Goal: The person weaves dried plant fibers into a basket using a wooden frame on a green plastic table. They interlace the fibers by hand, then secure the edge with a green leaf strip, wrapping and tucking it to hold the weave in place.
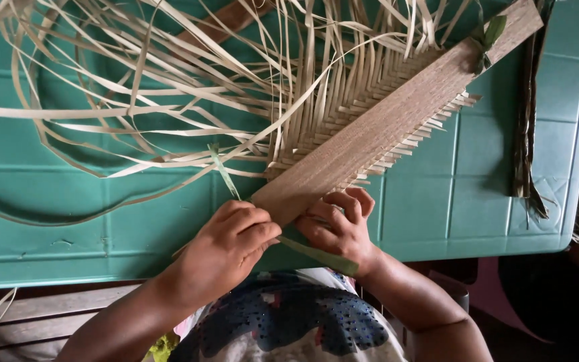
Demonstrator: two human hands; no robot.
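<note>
Teal plastic panels of the table [477,214] fill most of our view, ribbed into squares, with loose pale leaf strips [122,114] curling in wide loops over its left half. Our left hand [226,251] sits at the near edge with fingers curled shut around the near end of the wooden slat [397,117], a thin green strip [224,173] rising from just above its knuckles. Moving rightward, our right hand [340,228] pinches that same near end from the other side, fingers bent together on it, and a folded green leaf piece [319,257] runs under this hand towards our body. From our hands the slat runs away along a diagonal, its long axis pointing up and right to the far right corner of the table, where a green tie [487,40] wraps it. Woven pale strips [323,114] are held under the slat, their short cut ends sticking out along its right edge. Dark dried leaves [527,134] hang down the table's right side.
</note>
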